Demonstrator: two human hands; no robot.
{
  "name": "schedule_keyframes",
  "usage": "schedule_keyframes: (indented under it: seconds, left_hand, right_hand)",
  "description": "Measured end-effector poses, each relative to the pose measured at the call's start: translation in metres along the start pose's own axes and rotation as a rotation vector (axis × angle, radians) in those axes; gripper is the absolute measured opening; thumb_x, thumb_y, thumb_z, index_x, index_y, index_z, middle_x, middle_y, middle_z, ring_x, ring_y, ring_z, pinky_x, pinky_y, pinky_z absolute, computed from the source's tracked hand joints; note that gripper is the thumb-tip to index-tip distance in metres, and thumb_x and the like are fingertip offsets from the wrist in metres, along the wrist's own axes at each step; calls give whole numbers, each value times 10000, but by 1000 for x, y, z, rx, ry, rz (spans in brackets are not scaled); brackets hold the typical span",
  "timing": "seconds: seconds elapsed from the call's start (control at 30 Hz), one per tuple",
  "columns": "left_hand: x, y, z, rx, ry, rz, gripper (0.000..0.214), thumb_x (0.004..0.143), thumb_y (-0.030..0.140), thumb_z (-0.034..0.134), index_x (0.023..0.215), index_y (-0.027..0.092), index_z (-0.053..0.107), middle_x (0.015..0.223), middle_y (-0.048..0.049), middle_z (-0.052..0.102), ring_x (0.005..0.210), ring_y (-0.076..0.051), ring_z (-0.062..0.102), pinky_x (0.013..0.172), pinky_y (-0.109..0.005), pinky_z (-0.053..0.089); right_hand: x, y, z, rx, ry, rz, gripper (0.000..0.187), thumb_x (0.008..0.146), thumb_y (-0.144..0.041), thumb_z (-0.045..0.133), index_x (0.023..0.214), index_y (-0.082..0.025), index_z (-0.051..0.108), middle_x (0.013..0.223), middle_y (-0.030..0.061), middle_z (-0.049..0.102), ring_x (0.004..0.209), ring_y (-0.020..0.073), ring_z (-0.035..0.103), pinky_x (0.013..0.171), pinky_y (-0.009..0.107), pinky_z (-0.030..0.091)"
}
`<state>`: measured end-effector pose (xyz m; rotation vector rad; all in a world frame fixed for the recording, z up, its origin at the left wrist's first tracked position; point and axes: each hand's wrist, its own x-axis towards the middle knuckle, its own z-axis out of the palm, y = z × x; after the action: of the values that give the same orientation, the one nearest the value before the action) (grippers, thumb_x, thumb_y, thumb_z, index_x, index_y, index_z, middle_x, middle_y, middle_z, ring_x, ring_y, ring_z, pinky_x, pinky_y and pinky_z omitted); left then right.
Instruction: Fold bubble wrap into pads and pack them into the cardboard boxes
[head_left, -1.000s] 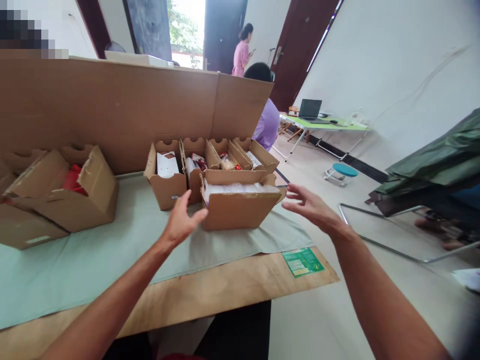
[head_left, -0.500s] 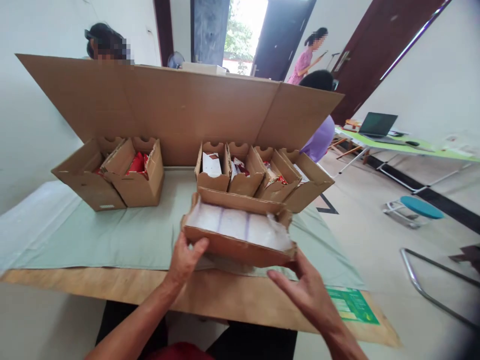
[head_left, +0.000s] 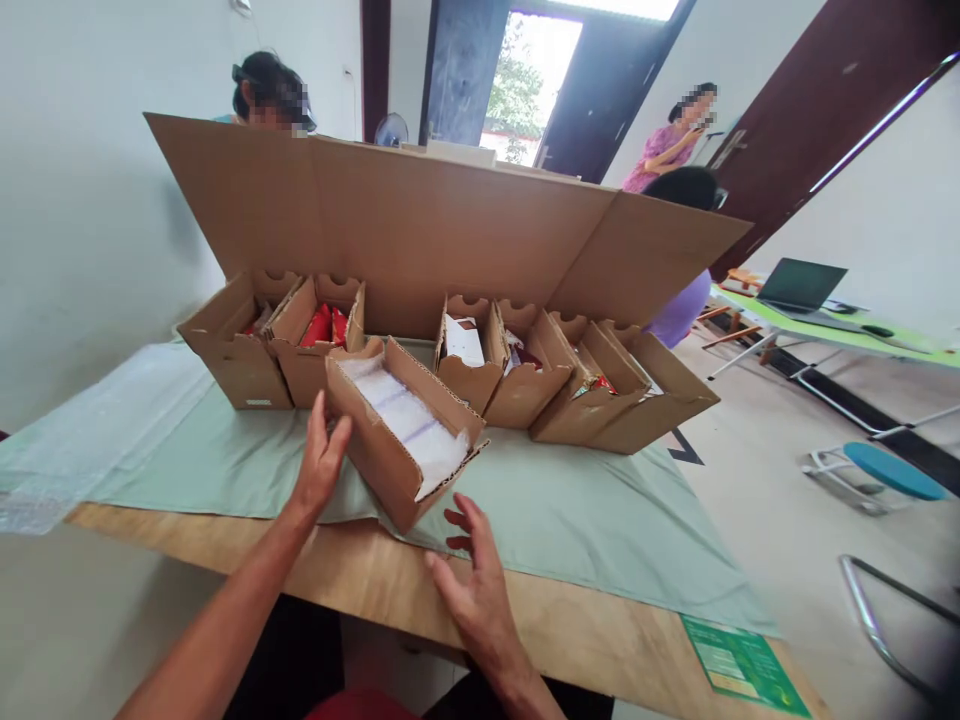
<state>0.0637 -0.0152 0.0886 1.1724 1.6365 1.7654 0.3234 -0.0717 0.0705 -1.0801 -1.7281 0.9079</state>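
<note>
A small cardboard box (head_left: 375, 450) sits at an angle on the green cloth, its near end towards me. White bubble wrap (head_left: 409, 415) with faint purple lines fills it. My left hand (head_left: 321, 462) is beside the box's left wall with fingers stretched out; whether the fingertips touch the cardboard I cannot tell. Off the near end, my right hand (head_left: 474, 580) is open, fingers apart, holding nothing. Behind the box, two cardboard boxes stand at the left, one with red packets (head_left: 324, 326), and several more at the right, one holding a white item (head_left: 463, 342).
A tall cardboard panel (head_left: 450, 235) stands behind the boxes. Clear plastic wrap (head_left: 112, 430) lies over the table's left side. A green printed sheet (head_left: 742, 665) is at the front right corner. Other people are beyond the panel; a blue stool (head_left: 892, 470) stands at right.
The small box has turned from crosswise to angled, shifted left and back towards the gap between the boxes. My right hand has come off its end. The view has swung left.
</note>
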Motion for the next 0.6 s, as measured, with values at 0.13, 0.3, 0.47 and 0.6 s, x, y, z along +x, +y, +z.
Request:
schedule_keyframes:
  seconds: [0.13,0.3,0.47,0.6]
  left_hand:
    - [-52,-12,5,-45,-93,-124,817,949,643,520,1630,317,208,1718,-90,197,1548,-321,294,1266,-526,255]
    - [-62,1,21,0,-142,11,778,965,597,530,1626,294,253,1716,-84,219,1590,-298,173,1302,-515,119]
    - [-75,15,35,-22,-213,64,712,994,542,504,1621,291,280,1719,-76,229,1594,-283,173,1304,-488,125]
    - [-70,11,35,-116,-209,13,707,988,581,479,1615,307,299,1719,-57,244,1591,-271,196,1303,-458,165]
  right_hand:
    - [36,11,-16,65,75,125,723,864,-390,723,1512,-290,418,1523,159,468,1070,251,686,707,332,609]
    - [59,14,-10,270,-69,189,796,765,-509,823,1454,-300,483,1459,134,544,839,197,716,667,327,607]
    - [40,21,-3,291,-16,158,760,819,-504,784,1469,-288,455,1262,101,659,946,227,714,868,406,623]
    - [37,25,4,232,-36,138,789,835,-503,741,1515,-289,402,1189,91,676,1015,255,698,930,449,611]
